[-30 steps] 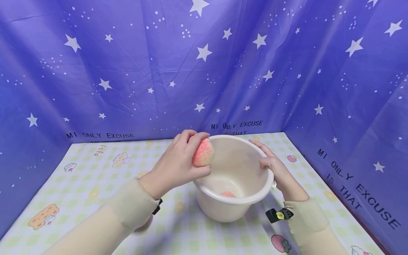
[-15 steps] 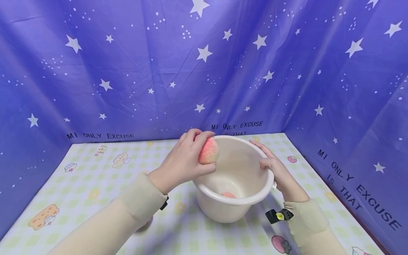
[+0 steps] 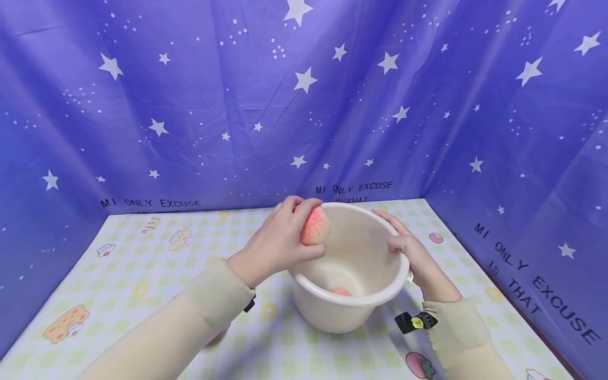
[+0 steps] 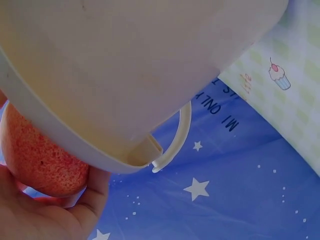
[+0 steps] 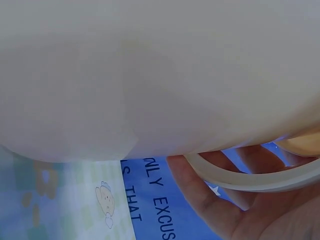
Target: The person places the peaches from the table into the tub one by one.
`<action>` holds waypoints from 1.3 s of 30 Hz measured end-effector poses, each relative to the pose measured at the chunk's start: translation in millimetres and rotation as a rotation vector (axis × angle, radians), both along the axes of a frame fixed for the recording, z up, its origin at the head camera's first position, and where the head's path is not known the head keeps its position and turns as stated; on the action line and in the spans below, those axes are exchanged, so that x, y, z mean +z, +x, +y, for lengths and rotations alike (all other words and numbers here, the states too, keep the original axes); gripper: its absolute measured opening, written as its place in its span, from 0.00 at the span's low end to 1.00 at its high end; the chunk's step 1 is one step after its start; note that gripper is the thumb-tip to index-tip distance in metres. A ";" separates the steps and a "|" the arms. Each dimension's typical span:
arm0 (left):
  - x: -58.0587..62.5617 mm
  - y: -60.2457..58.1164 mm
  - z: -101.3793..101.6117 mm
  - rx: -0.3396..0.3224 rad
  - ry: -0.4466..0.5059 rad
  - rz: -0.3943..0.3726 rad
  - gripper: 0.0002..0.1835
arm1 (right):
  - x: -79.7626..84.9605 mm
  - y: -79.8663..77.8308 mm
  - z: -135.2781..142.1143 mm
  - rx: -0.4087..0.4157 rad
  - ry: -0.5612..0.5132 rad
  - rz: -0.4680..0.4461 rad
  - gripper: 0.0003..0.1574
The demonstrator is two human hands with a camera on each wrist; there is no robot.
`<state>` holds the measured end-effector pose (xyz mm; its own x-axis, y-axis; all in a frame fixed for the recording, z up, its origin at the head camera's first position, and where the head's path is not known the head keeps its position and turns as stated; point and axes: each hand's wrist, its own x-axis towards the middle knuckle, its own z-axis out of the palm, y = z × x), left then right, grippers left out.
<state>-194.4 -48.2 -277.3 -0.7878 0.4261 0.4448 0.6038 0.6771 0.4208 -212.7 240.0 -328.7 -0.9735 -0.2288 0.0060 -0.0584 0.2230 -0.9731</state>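
A peach [image 3: 315,227], pink-red with a yellowish side, is held between the thumb and fingers of my left hand [image 3: 280,237]. It sits at the left rim of a white bucket [image 3: 342,315], partly over the opening. My right hand [image 3: 412,253] grips the bucket's right rim, the thumb hooked over the edge. In the right wrist view its fingers [image 5: 197,192] lie along the outer wall, by the curved handle [image 5: 250,181]. Another speckled pink piece [image 3: 340,291], mostly hidden by the front rim, lies at the bucket's bottom. The left wrist view shows the held peach [image 4: 42,157] close against the rim.
A roundish dark-edged thing [image 3: 218,338] on the table is mostly covered by my left sleeve. The table has a checked cloth [image 3: 119,295] with printed cartoons. Blue star-printed curtains [image 3: 214,95] stand behind it and at both sides.
My left hand has moved a little to the right with the peach, closer over the bucket's opening, then slightly down. The right hand and the bucket have stayed in place.
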 end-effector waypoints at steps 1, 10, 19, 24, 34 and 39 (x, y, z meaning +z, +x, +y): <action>-0.1 -0.2 0.6 0.000 0.000 -0.009 0.36 | -0.1 0.0 0.1 -0.002 -0.002 0.002 0.58; -4.1 -1.8 6.0 -0.017 -0.021 -0.023 0.36 | -0.8 -0.4 0.2 -0.002 -0.015 0.002 0.58; -4.8 -3.4 12.7 -0.031 -0.030 -0.061 0.38 | -0.6 -0.3 0.3 -0.005 -0.012 0.000 0.57; -5.6 -3.0 17.5 -0.031 -0.032 -0.085 0.37 | -1.1 -0.6 0.2 -0.002 -0.016 -0.003 0.57; -7.3 -3.9 24.6 -0.061 -0.051 -0.068 0.36 | -2.1 -1.9 0.1 -0.001 -0.011 0.007 0.57; -7.3 -3.8 27.1 -0.061 -0.059 -0.075 0.37 | -2.0 -1.8 0.5 0.001 -0.015 0.003 0.57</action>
<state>-198.2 -21.1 -284.6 -0.7895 0.4980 0.3586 0.6132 0.6647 0.4269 -214.5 240.5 -330.6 -0.9733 -0.2292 0.0123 -0.0615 0.2088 -0.9760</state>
